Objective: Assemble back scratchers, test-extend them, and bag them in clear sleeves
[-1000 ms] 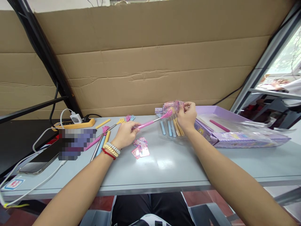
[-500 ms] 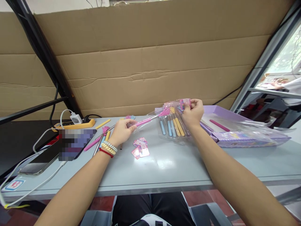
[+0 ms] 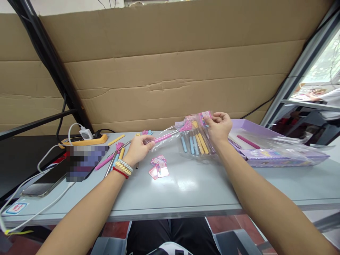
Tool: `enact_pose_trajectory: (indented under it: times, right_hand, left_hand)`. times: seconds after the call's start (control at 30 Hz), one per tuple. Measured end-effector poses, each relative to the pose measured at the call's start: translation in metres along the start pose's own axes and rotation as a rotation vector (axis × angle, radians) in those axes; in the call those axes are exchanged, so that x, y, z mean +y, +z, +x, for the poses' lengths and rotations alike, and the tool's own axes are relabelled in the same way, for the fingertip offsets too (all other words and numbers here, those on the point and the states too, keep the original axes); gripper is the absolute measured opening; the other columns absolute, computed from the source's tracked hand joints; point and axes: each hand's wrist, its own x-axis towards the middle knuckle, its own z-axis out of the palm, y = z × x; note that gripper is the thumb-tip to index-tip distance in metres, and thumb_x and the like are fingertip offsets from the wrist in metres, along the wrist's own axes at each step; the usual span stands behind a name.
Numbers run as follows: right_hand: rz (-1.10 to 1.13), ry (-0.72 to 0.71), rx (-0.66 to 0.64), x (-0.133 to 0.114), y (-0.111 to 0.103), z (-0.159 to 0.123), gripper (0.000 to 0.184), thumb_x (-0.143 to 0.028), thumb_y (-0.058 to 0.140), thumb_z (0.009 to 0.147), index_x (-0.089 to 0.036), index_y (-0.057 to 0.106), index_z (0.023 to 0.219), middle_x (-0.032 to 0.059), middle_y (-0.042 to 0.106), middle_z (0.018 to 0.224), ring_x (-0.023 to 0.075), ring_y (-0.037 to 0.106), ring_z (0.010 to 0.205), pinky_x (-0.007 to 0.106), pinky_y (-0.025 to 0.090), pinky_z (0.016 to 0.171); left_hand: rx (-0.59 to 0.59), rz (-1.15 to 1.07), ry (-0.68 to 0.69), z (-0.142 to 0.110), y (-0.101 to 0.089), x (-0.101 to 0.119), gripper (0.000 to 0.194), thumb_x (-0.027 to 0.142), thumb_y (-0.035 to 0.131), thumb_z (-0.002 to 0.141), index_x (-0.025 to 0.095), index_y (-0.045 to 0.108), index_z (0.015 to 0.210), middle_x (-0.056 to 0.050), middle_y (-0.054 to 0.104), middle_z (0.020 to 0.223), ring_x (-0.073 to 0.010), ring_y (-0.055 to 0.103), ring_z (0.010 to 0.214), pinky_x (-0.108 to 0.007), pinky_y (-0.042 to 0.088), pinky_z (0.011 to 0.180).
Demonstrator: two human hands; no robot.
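Observation:
A pink back scratcher (image 3: 168, 136) with a small hand-shaped head lies inside a clear plastic sleeve, held up at a slant above the table. My left hand (image 3: 138, 148) is closed round its handle end. My right hand (image 3: 219, 126) pinches the far end of the sleeve, at a pink printed card (image 3: 204, 117). Behind and below, a clear bag holds blue and yellow back scratchers (image 3: 201, 141). Several small pink cards (image 3: 159, 166) lie between my hands. More loose back scratchers (image 3: 105, 162), pink, blue and yellow, lie beside my left wrist, partly hidden by it.
To the right stands an open purple box (image 3: 276, 157) with plastic wrappers and a magenta stick (image 3: 248, 141). Phones (image 3: 45, 179), cables and a yellow power strip (image 3: 87, 140) occupy the left side. A cardboard sheet (image 3: 170, 63) rises behind the table (image 3: 191, 194).
The right hand has shifted its hold slightly, and the card end of the sleeve now sits a little further left, more exposed. My left hand has hardly moved.

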Motion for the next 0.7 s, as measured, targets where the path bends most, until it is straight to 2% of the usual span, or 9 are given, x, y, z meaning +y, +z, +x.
enact_pose_trajectory:
  times: [0.1,0.23,0.37,0.47,0.57,0.7]
  right_hand:
    - [0.063,0.033,-0.031,0.0007,0.0006,-0.0001,0.044,-0.022,0.076,0.047,-0.019,0.046,0.079,-0.0045,0.058,0.064,0.0099,0.054,0.055,0.024,0.046,0.054]
    - [0.100,0.093,-0.156,-0.0016,0.0023,-0.0034,0.049,-0.021,0.080,0.042,-0.018,0.051,0.081,-0.0031,0.062,0.069,0.0105,0.058,0.060,0.025,0.049,0.058]
    - [0.129,0.199,-0.174,-0.0026,0.0045,-0.0031,0.031,-0.035,0.074,0.056,-0.017,0.058,0.076,-0.0008,0.063,0.069,0.0111,0.057,0.059,0.023,0.048,0.050]
    - [0.114,0.249,-0.145,-0.0014,0.0052,-0.0007,0.021,-0.035,0.066,0.063,-0.016,0.062,0.071,0.0003,0.062,0.066,0.0115,0.056,0.057,0.023,0.047,0.046]
    - [0.070,0.251,-0.167,-0.0006,0.0047,-0.0004,0.015,-0.029,0.065,0.063,-0.017,0.063,0.072,0.0015,0.065,0.068,0.0129,0.057,0.057,0.026,0.049,0.047]
    - [0.060,0.229,-0.214,-0.0005,0.0029,-0.0025,0.020,-0.025,0.069,0.057,-0.016,0.063,0.074,0.0011,0.065,0.065,0.0132,0.057,0.055,0.028,0.051,0.049]
  left_hand:
    - [-0.014,-0.042,-0.032,-0.0011,0.0008,0.0025,0.032,0.035,0.063,0.071,0.013,0.068,0.093,0.000,0.060,0.059,-0.0113,0.048,0.047,-0.027,0.042,0.051]
    - [-0.022,-0.058,-0.059,-0.0016,0.0006,0.0029,0.034,0.036,0.062,0.072,0.012,0.067,0.096,0.001,0.058,0.060,-0.0104,0.047,0.047,-0.026,0.040,0.049]
    - [-0.024,-0.062,-0.054,-0.0013,0.0005,0.0014,0.035,0.037,0.062,0.072,0.012,0.066,0.097,0.000,0.057,0.062,-0.0105,0.047,0.048,-0.025,0.040,0.048]
    - [-0.021,-0.058,-0.056,-0.0008,0.0002,0.0005,0.036,0.038,0.062,0.072,0.012,0.066,0.097,0.000,0.057,0.061,-0.0108,0.047,0.048,-0.025,0.040,0.047]
    - [-0.017,-0.051,-0.060,-0.0003,-0.0001,0.0003,0.037,0.039,0.062,0.072,0.013,0.066,0.097,0.000,0.056,0.061,-0.0105,0.046,0.047,-0.025,0.039,0.047]
    - [-0.010,-0.039,-0.070,-0.0007,-0.0001,0.0011,0.037,0.039,0.063,0.072,0.013,0.066,0.098,0.001,0.055,0.059,-0.0106,0.047,0.047,-0.025,0.039,0.046]
